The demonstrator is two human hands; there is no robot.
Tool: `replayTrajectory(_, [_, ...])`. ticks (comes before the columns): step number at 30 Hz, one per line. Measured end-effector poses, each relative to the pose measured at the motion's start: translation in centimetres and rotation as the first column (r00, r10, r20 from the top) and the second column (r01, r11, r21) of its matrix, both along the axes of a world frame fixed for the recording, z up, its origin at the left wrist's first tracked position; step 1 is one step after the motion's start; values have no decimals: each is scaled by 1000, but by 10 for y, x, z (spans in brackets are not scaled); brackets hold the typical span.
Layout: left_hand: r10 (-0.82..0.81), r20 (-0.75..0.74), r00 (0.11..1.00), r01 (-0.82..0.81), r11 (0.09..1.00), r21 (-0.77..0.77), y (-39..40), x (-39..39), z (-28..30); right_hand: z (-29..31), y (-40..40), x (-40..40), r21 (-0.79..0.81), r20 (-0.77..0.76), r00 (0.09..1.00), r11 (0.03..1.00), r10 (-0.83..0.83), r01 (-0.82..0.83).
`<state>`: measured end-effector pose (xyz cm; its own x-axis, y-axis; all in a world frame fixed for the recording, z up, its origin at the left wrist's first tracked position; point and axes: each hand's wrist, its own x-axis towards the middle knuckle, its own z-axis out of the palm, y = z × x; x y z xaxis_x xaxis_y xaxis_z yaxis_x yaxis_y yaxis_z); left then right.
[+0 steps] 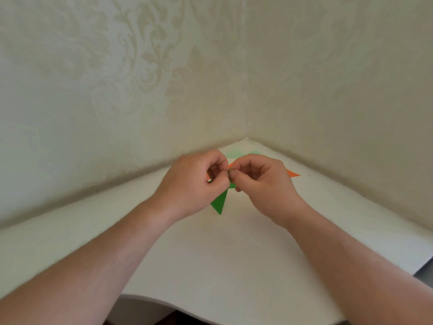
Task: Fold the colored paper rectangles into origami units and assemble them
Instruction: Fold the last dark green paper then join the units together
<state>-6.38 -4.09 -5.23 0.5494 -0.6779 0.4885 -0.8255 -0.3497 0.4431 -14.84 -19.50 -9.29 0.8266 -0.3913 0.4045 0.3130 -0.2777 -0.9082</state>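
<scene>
Green paper (219, 202) and orange paper (293, 174), folded into pointed units and joined, sit between my two hands above the far corner of the white table (234, 254), close to where the two patterned walls (117, 78) meet.

On the left, my left hand (199, 181) has its fingers curled in, with the thumb and fingertips pinching the paper at the middle of the piece. A sliver of orange shows just under those curled fingers. Below and between the hands, a green triangular point hangs down toward the table, tip lowest. I cannot tell whether that tip touches the surface.

At the centre, the fingertips of both hands meet on the same small spot of green and orange paper.

On the right, my right hand (260, 181) is also curled, with the thumb and forefinger nipping the paper beside the left hand's grip. Past its knuckles an orange point sticks out to the right. Behind the hands, a pale green patch (236, 153) shows on the table near the corner, too blurred for me to say what it is.
</scene>
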Motion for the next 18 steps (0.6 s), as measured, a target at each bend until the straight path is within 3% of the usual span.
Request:
replayTrajectory(3, [-9, 17, 1000, 8, 999, 47, -5, 3, 6, 0, -2, -2, -2, -7, 1000, 1000, -13, 13])
replayTrajectory(9, [-13, 52, 999, 5, 989, 146, -12, 3, 9, 1, -3, -4, -153, -38, 996, 986, -78, 71])
replayTrajectory(18, [19, -61, 998, -19, 1000, -1, -11, 1, 12, 6, -10, -3, 75, 14, 992, 990, -124, 123])
